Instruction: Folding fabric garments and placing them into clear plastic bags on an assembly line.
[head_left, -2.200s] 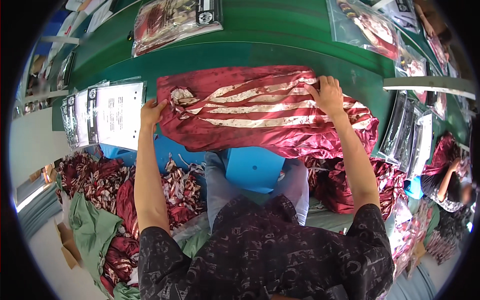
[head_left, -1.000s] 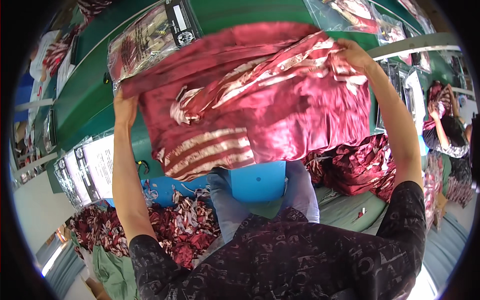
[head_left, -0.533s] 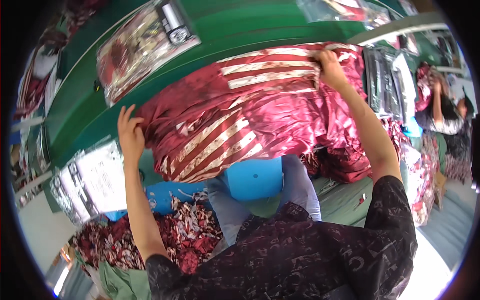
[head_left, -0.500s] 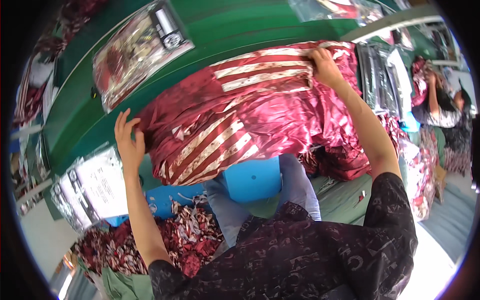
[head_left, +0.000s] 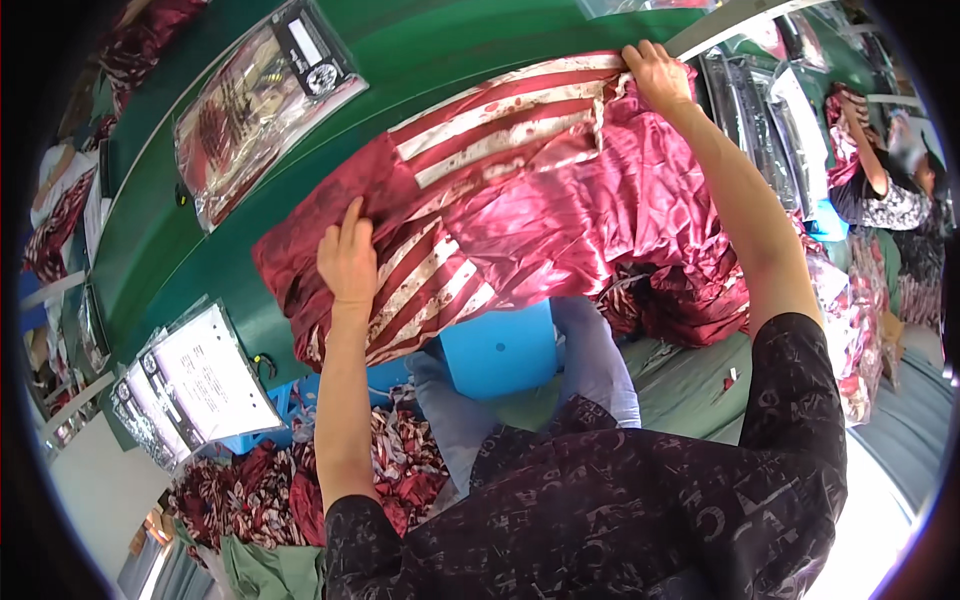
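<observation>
the red cloth [head_left: 530, 220] is spread, but wrinkles remain; left hand [head_left: 348, 262] is open over it, right hand [head_left: 660, 78] seems to pinch its far corner.

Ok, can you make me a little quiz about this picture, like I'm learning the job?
1. What is right under the left hand?
A) a cup
B) the cloth
C) a box

2. True or false: the cloth is plain, with no stripes.

3. What colour is the table that the cloth lies on?

Key:
1. B
2. False, it is partly striped in red and white.
3. Green
</observation>
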